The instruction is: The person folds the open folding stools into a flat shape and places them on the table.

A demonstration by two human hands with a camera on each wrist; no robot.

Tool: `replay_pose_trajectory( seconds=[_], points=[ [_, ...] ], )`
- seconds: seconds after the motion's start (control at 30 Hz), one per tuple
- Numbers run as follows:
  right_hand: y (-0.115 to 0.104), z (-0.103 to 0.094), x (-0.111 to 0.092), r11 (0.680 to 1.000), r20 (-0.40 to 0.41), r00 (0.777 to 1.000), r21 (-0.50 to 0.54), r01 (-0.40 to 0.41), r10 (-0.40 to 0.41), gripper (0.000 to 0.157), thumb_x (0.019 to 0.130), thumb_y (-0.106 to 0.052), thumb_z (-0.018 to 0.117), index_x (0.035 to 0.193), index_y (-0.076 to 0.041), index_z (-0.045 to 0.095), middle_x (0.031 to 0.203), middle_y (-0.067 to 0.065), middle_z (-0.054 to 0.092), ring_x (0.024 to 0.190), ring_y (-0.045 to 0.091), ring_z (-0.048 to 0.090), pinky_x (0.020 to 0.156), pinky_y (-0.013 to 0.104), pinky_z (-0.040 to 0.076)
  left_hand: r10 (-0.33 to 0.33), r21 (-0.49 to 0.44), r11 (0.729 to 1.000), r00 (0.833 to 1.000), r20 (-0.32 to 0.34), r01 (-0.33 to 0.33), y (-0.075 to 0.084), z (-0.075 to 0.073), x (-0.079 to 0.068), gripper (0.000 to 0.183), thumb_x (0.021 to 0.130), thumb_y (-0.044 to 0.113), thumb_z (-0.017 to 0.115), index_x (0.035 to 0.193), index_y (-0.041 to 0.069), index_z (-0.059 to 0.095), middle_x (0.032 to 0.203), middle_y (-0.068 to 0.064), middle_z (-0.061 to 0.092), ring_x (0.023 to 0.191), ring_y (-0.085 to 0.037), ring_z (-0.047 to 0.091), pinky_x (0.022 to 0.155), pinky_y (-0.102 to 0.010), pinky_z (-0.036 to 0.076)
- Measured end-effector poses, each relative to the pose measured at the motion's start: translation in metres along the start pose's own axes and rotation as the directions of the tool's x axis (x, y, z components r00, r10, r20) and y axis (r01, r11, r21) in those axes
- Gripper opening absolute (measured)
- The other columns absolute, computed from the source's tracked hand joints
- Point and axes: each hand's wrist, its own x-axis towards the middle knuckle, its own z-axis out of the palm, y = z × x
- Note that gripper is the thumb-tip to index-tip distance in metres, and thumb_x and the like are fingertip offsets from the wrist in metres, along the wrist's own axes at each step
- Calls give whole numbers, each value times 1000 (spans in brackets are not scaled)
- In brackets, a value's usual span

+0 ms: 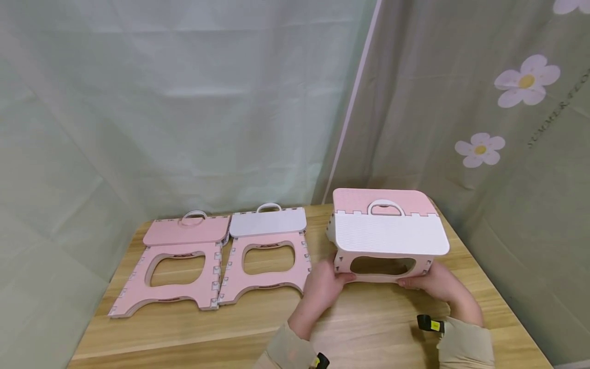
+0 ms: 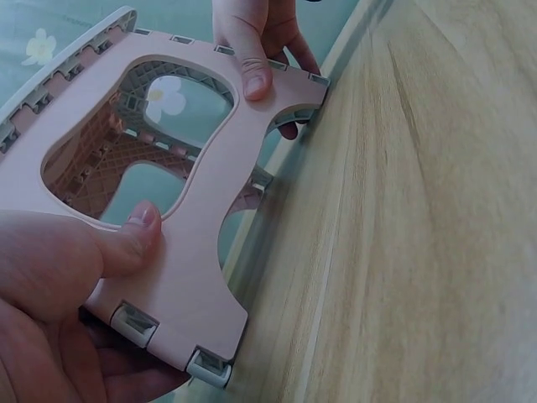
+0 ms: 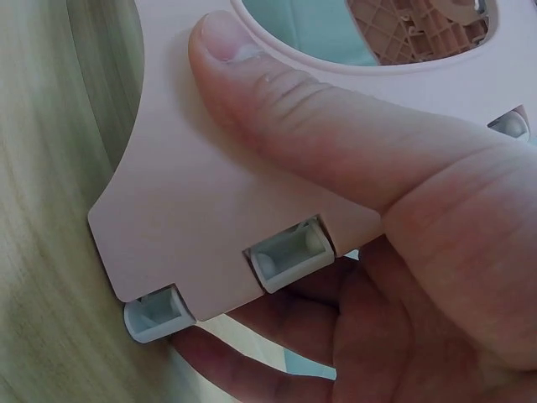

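Observation:
An unfolded pink and white folding step stool stands at the right of the table, its seat half pink, half white, with a white carry handle across the middle. My left hand grips the lower left of its pink front leg panel; in the left wrist view the thumb lies on the panel's face and fingers wrap behind the edge. My right hand holds the lower right corner the same way, its thumb flat on the panel below the oval opening. The stool's far leg panel shows through that opening.
Two folded pink and white step stools, a left one and a middle one, lie side by side on the wooden table. A pale curtain with flowers hangs behind and at the sides. The table's right edge runs close to the unfolded stool.

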Motion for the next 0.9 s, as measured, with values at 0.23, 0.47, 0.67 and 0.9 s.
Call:
replay_pose_trajectory(
  seconds=[0.23, 0.47, 0.67, 0.9],
  points=[
    [-2, 0, -1, 1000, -4, 1000, -1, -5, 5, 81, 81, -24, 96, 144, 4, 53, 138, 23, 64, 123, 35, 57, 100, 41, 47, 3, 9, 1000, 1000, -3, -3, -1, -1, -1, 47, 89, 40, 89, 121, 9, 71, 107, -4, 76, 93, -20, 72, 71, -40, 57],
    [-1, 0, 0, 1000, -9, 1000, 3, 19, -19, 80, 82, -23, 96, 144, 3, 53, 138, 22, 64, 123, 35, 56, 98, 33, 46, -15, 7, 1000, 1000, 12, 15, 1, -1, 0, 44, 91, 37, 87, 122, 12, 72, 109, -2, 76, 92, -17, 70, 72, -38, 56],
    [1, 0, 2, 999, -14, 999, 10, 48, -48, 79, 82, -21, 96, 145, 2, 53, 141, 21, 62, 124, 33, 55, 100, 26, 43, -17, -5, 1000, 1000, 18, 17, 1, -1, 1, 42, 93, 35, 86, 124, 10, 71, 111, -3, 76, 91, -15, 69, 73, -38, 56],
    [2, 1, 2, 997, -18, 997, 22, 70, -70, 76, 82, -18, 96, 143, 2, 56, 139, 20, 63, 122, 29, 56, 98, 24, 44, -17, 12, 1000, 1000, 11, 17, 0, -2, 1, 39, 92, 38, 86, 117, 11, 72, 105, -2, 76, 86, -15, 68, 69, -37, 54]
  ],
)
